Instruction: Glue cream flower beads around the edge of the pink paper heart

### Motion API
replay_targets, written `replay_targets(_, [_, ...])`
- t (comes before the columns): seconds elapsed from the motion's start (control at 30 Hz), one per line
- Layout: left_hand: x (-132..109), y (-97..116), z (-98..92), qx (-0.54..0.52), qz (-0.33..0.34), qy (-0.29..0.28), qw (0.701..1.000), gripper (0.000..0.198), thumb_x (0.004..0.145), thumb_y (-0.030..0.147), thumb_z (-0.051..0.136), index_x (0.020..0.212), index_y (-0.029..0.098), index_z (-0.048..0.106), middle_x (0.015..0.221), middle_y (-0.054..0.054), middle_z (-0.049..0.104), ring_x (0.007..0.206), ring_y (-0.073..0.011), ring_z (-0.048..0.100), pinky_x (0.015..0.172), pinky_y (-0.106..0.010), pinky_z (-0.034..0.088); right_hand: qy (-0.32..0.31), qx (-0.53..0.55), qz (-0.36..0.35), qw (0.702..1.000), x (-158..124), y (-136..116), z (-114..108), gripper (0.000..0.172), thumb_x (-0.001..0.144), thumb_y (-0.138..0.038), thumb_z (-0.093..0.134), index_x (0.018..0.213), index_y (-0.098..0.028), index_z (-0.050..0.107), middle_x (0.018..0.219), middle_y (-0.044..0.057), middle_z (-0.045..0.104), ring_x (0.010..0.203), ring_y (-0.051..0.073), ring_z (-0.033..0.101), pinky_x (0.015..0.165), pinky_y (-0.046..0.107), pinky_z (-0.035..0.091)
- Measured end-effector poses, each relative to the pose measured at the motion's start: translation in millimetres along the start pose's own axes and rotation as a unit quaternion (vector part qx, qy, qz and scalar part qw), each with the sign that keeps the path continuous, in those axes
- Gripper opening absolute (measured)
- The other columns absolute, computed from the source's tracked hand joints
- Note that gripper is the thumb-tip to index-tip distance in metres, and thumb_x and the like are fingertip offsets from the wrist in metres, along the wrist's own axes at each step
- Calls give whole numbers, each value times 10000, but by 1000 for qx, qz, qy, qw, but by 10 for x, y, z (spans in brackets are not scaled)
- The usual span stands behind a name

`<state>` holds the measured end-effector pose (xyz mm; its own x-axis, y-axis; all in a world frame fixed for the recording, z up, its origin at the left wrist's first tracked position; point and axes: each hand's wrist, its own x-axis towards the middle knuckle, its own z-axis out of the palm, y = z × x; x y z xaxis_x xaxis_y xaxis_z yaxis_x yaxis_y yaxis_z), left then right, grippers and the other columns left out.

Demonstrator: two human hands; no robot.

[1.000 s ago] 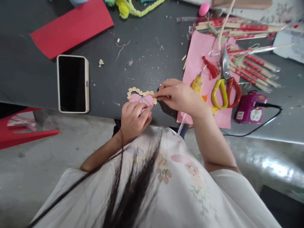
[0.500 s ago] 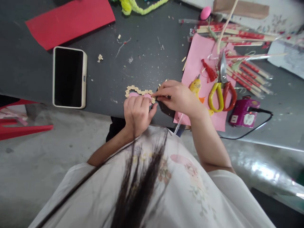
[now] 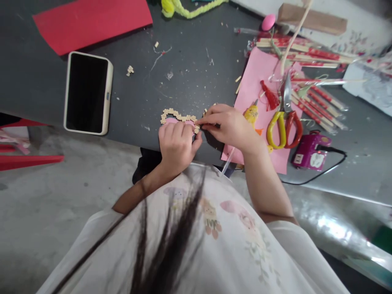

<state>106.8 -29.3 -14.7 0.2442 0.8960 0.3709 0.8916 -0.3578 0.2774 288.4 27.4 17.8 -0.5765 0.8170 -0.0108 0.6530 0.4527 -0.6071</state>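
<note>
Near the table's front edge lies a small pink piece (image 3: 172,120), edged with a wavy border of pale wooden bits (image 3: 180,116). My left hand (image 3: 175,143) presses it down with bent fingers and hides most of it. From the right, my right hand (image 3: 225,126) reaches in with thumb and forefinger pinched at the border's right end. What those fingertips hold, if anything, is too small to make out. A few loose pale bits show just behind the right hand. To its right, a yellow hot glue gun (image 3: 251,114) lies on a pink sheet (image 3: 260,67), partly covered by my forearm.
Scissors (image 3: 280,128) with yellow and red handles lie on the pink sheet beside a red tassel (image 3: 270,96). Wrapped chopsticks (image 3: 321,100) and a purple power adapter (image 3: 312,152) are farther right. On the left are a phone (image 3: 87,94) and red paper (image 3: 92,24).
The camera view has shifted slightly. Both hands stay in nearly the same place at the pink piece, the right fingertips still at the border's right end.
</note>
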Motion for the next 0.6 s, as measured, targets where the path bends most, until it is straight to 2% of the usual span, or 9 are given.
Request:
replay_targets(0.3, [-28,-12,-28,-16,-5,-19,1000,263,953,407,533,898,176,647,824,-71,650,833,-249,565,798,-395,356,-5,-30,-3,1000,-13,-37,10,288,936,-228,505,1046,-263,769,886,78,672,893,245,601,814,408,489])
replay_targets(0.47, [-75,-96,-216,-32,14,-6,999,217,934,386,577,892,187,653,813,-49,666,803,-225,576,773,-378,369,6,-26,-12,1000,-24,-31,9,280,914,-198,516,1052,-230,759,875,76,669,882,233,601,798,381,481])
replay_targets(0.6, [-158,-300,-357,-59,17,2,998,114,904,299,594,864,208,650,815,-33,693,782,-211,597,762,-373,382,35,-12,-16,999,-42,-71,-37,283,906,-182,517,1041,-228,761,871,71,671,862,219,611,773,361,486])
